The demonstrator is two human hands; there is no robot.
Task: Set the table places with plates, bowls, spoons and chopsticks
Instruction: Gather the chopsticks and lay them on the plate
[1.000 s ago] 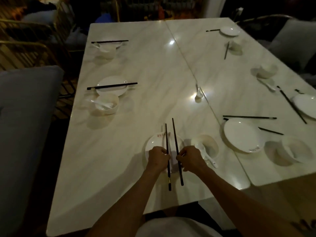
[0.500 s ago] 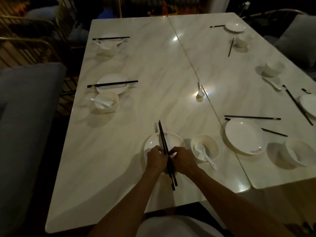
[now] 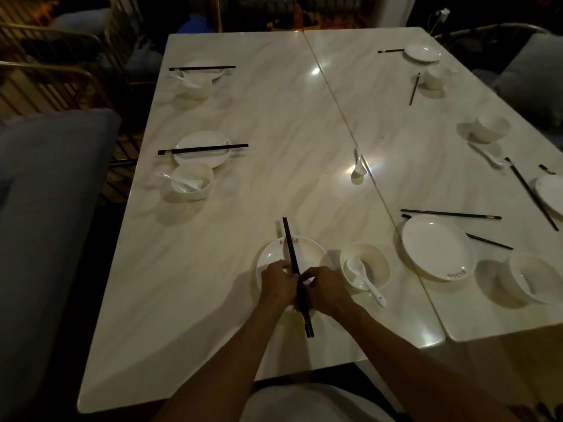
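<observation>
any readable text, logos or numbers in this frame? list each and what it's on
Nothing can be read.
Red printed marking on the far rim of the near plate, under the held chopsticks: too blurred to read.
Red printed marking on the near rim of the right-hand plate: too blurred to read.
No lettering shows on the bowls, spoons or table.

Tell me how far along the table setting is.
Done: both left places, chopsticks across each plate. In hand: left hand and right hand pinch a pair of chopsticks together over the near plate. Left: right-side places, with a stray spoon and scattered chopsticks.
</observation>
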